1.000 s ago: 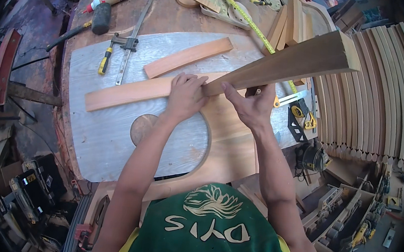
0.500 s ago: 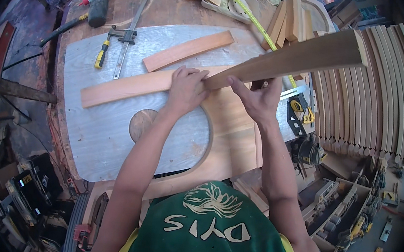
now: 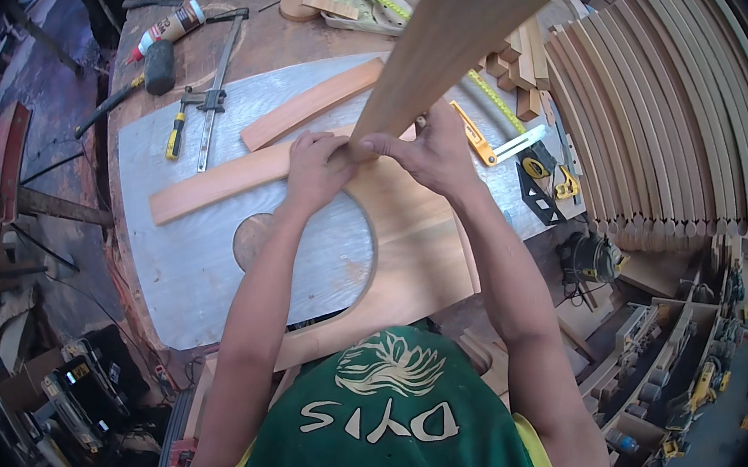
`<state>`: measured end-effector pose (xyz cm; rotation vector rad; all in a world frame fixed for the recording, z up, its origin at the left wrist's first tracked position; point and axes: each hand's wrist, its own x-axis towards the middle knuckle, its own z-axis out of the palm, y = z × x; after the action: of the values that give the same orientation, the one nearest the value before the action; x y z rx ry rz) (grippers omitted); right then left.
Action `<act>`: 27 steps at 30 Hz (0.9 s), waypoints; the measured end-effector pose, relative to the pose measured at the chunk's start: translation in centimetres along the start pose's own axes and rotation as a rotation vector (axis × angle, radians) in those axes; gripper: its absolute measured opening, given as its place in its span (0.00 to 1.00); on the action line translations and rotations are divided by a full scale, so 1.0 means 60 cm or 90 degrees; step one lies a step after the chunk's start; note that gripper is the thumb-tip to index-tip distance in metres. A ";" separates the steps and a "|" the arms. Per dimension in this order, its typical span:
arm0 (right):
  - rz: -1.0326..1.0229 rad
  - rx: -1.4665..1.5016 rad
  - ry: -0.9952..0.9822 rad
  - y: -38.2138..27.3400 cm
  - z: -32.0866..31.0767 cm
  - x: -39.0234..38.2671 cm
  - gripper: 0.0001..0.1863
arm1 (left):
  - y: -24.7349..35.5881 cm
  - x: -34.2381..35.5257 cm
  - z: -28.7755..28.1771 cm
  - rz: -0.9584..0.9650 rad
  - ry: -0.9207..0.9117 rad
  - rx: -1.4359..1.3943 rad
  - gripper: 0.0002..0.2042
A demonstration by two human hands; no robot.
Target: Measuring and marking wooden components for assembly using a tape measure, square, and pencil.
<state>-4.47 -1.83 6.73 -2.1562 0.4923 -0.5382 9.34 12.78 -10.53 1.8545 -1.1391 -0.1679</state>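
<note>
As left fingers curl over the plank, right fingers clamp the tilted board near its base.

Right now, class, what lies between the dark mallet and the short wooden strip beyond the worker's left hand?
In the head view, the bar clamp lies between the mallet and the short strip.

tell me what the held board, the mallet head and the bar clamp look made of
Held board: wood, seemingly unfinished; grain streaks, no gloss. Mallet head: probably rubber, matte; dark, dull surface. Bar clamp: likely metal, its bar silvery grey; yellow-and-black handle perhaps plastic.
</note>
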 end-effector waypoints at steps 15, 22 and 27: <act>-0.113 0.011 -0.239 0.155 -0.067 0.051 0.30 | 0.069 -0.001 0.005 -0.231 0.002 0.006 0.23; -0.093 0.008 -0.264 0.236 -0.066 0.075 0.26 | 0.118 0.006 0.005 -0.387 -0.016 -0.014 0.20; -0.101 -0.087 -0.293 0.249 -0.040 0.080 0.22 | 0.128 0.023 0.001 -0.357 -0.035 -0.038 0.18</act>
<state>-4.13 -14.39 -3.01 -2.3674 0.1065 -0.0808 5.22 10.61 -4.28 2.0842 -0.6140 -0.5668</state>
